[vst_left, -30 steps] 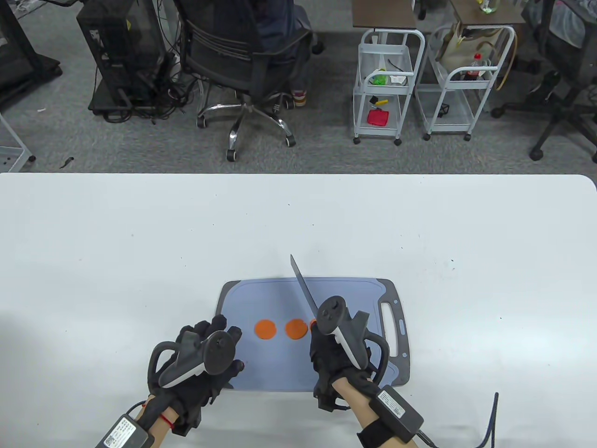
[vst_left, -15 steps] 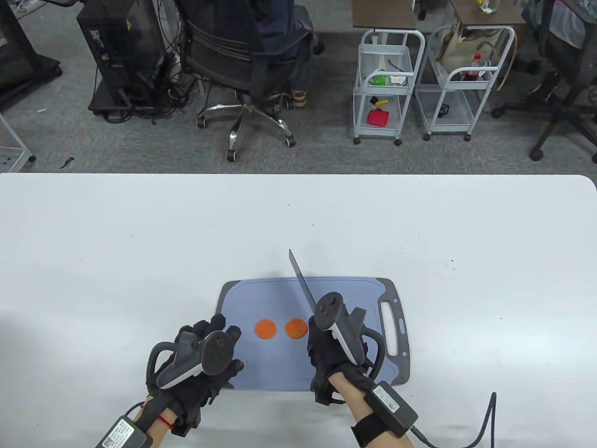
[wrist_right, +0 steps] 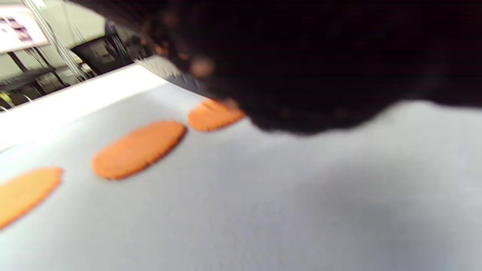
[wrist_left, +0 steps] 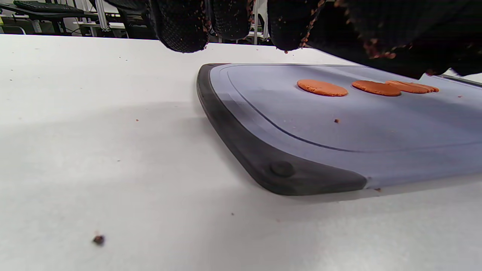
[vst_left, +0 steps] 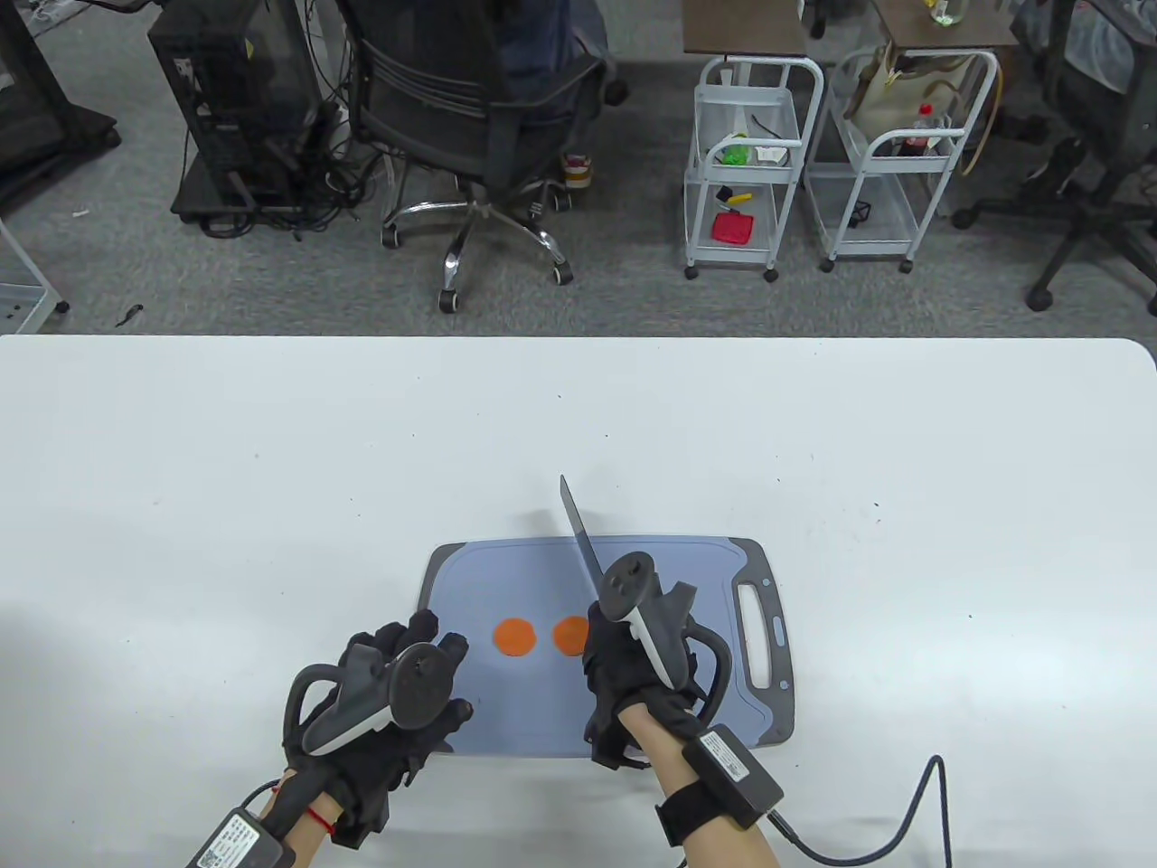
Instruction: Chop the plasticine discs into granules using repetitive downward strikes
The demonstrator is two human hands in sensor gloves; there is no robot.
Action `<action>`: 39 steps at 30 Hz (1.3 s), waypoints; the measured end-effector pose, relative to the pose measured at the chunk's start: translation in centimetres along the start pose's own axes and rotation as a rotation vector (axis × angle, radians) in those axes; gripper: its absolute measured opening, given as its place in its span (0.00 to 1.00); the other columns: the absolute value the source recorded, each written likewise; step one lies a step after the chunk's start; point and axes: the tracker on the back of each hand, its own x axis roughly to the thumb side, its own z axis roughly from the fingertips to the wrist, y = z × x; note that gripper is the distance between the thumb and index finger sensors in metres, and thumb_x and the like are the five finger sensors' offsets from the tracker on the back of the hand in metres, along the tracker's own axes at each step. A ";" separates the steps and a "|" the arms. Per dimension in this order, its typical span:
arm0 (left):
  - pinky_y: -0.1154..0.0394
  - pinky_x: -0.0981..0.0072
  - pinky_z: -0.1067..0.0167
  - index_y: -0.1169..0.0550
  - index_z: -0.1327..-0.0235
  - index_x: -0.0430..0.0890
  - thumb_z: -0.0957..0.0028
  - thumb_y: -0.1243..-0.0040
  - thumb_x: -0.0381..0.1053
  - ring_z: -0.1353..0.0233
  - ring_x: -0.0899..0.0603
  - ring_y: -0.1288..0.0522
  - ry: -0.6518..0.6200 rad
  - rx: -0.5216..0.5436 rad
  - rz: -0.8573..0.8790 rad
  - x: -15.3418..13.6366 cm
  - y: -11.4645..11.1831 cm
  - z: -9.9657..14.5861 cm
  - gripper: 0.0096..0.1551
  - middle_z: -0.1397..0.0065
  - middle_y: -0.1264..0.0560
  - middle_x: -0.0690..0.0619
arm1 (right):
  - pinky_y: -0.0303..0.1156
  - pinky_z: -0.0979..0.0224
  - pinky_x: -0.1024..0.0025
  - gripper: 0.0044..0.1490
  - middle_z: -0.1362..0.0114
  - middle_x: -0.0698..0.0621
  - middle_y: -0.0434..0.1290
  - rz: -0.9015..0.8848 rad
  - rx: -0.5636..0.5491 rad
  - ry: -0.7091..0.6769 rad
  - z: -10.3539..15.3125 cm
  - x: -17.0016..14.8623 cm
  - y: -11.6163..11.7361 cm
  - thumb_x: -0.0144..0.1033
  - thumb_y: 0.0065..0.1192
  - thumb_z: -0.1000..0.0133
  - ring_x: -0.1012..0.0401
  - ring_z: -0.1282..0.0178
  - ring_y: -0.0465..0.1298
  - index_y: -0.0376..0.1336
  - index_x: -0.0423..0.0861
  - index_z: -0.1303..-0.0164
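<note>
Three flat orange plasticine discs lie in a row on a blue-grey cutting board [vst_left: 687,561]. The left disc [vst_left: 514,637] and the middle disc [vst_left: 569,636] show in the table view; the right one is hidden behind my right hand there but shows in the left wrist view [wrist_left: 412,87] and the right wrist view [wrist_right: 212,114]. My right hand [vst_left: 624,669] grips a knife [vst_left: 578,533] whose blade points away and up over the discs. My left hand [vst_left: 407,674] rests at the board's front left corner, fingers spread and holding nothing.
The board has a handle slot [vst_left: 753,637] at its right end and lies near the front edge of a white table [vst_left: 271,497]. Small crumbs dot the table [wrist_left: 98,239] and board. Office chairs and wire carts stand on the floor beyond the table.
My right hand has moved left and slightly away with the knife, so the right disc is now hidden and the middle disc partly covered. The left hand has stayed put.
</note>
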 end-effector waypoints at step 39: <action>0.44 0.30 0.26 0.34 0.22 0.58 0.58 0.52 0.70 0.18 0.29 0.36 -0.006 -0.026 -0.025 0.2 -0.5 -0.1 0.45 0.11 0.43 0.43 | 0.86 0.77 0.58 0.33 0.66 0.52 0.82 0.044 0.056 0.044 0.5 0.1 1.3 0.55 0.59 0.45 0.62 0.88 0.87 0.71 0.38 0.47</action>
